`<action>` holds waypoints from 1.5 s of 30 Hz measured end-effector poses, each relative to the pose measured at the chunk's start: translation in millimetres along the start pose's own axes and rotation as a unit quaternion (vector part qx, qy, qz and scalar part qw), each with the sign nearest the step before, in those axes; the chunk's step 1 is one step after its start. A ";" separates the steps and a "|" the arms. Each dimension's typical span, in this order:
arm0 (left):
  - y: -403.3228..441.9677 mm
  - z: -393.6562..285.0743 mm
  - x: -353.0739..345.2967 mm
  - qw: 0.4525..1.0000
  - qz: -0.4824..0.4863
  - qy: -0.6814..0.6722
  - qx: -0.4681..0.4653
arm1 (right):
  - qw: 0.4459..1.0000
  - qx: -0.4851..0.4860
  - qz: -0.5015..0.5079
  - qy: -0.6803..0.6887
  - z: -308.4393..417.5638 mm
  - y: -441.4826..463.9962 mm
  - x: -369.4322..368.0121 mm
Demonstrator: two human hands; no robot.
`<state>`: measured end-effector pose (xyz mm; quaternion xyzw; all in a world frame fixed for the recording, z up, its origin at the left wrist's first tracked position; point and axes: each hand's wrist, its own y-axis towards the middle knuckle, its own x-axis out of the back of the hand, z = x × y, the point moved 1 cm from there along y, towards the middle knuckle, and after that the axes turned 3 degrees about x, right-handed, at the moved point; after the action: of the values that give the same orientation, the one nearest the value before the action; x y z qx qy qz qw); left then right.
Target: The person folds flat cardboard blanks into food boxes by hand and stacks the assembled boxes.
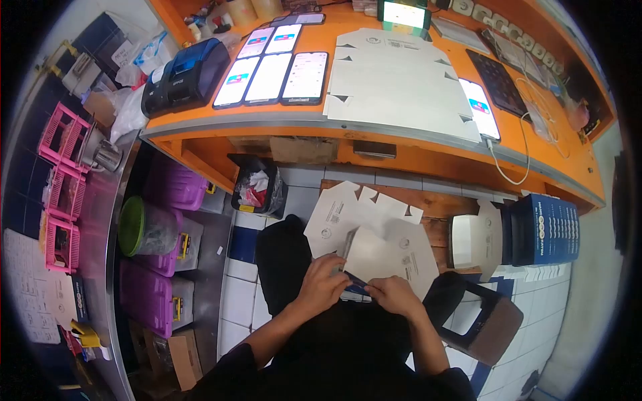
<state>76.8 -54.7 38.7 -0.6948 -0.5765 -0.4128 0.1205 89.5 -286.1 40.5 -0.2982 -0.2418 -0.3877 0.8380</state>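
Observation:
A white cardboard box blank [364, 254] with a dark blue reverse side is across my lap, part of it bent upward. My left hand [322, 284] has its fingers closed on the near edge of the card. Close by on the right, my right hand [394, 295] pinches a narrow dark blue fold of the same card. Printed marks show on the white panels. Beneath and beyond it, more white card with cut tabs [334, 214] spreads out; I cannot tell whether it is one sheet or several.
An orange desk [374, 130] ahead bears several phones [304, 79], a printer [184, 79] and flat white box blanks [401, 83]. Dark blue folded boxes [545, 229] stand at the right. A waste bin [257, 188] and purple-lidded tubs [146, 297] are at the left.

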 end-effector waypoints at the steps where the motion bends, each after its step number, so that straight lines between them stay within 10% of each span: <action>1: 0.8 -0.8 1.4 1.000 -0.001 0.000 0.001 | 1.000 0.009 0.001 -0.021 2.4 -0.5 -2.2; 9: 1.6 19.5 5.5 0.987 0.095 -0.090 0.096 | 0.998 0.026 0.034 -0.037 36.4 -11.2 29.8; 16: -8.6 39.2 -12.3 0.960 -0.027 -0.068 0.270 | 0.959 0.045 -0.197 -0.199 16.1 -19.0 32.4; 21: 15.9 -15.9 -1.6 0.993 -0.016 -0.081 0.084 | 0.918 0.031 -0.297 -0.263 35.3 -14.4 30.2; 32: 15.0 -35.6 -29.3 0.999 0.008 -0.046 0.011 | 0.857 0.071 -0.319 -0.399 40.1 -13.1 9.7; 34: 10.7 -42.4 -33.8 1.000 0.004 0.008 -0.018 | 0.943 0.072 -0.157 -0.284 25.7 -15.3 -0.4; 45: -7.0 -35.6 -34.0 0.999 -0.031 -0.024 0.017 | 0.849 -0.147 -0.219 -0.457 -203.3 -68.6 73.9</action>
<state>55.3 -99.3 34.7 -0.6840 -0.6076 -0.3896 0.1057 113.5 -499.0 -34.5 -0.5010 -0.5968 -0.4117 0.4727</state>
